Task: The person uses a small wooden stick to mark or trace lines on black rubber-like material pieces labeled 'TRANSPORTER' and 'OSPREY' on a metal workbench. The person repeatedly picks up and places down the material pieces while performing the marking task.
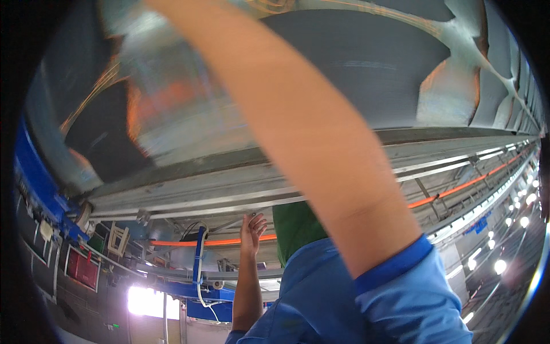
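My right forearm (309, 126) stretches from its blue sleeve up and left over a long work surface. The hand at its end lies beyond the top edge of the picture, so what it touches is hidden. On that surface lie dark grey flat pieces (361, 63), with shiny pale, orange-edged areas (183, 109) between them. My left hand (252, 232) is raised below the near metal edge (229, 186) of the surface. Its fingers are apart and slightly bent, and I see nothing in them.
A blue machine part (43, 172) stands at the far left end. An orange tube (458, 186) runs along below the surface edge. Near my left hand are a blue post (199, 252) with a white cable and a red panel (82, 267).
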A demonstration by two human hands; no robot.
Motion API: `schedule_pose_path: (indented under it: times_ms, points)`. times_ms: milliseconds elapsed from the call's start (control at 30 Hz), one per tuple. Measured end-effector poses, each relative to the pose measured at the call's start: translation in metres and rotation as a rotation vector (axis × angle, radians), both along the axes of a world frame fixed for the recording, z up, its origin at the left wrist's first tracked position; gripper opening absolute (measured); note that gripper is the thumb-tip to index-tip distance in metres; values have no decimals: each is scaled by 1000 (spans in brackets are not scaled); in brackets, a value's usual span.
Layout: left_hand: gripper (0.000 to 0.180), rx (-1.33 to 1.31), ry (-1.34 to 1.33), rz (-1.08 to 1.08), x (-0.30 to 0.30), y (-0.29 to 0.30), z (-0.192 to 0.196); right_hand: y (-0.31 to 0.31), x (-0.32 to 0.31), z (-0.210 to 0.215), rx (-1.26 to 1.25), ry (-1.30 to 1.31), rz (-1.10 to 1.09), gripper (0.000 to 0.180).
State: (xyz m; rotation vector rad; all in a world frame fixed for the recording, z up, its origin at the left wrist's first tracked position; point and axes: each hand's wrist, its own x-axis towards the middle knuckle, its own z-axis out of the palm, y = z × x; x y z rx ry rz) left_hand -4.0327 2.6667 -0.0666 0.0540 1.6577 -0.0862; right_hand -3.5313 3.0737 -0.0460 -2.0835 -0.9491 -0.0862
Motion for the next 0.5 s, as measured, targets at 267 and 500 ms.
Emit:
schedule_pose_path:
  times_ms: [267,500]
  points:
    - [63,150,22,146,-69,18,3,4,3,3,-180,-105,-134,33]
    - [60,145,78,328,-110,-14,12,9,-6,-3,-64,-12,12,25]
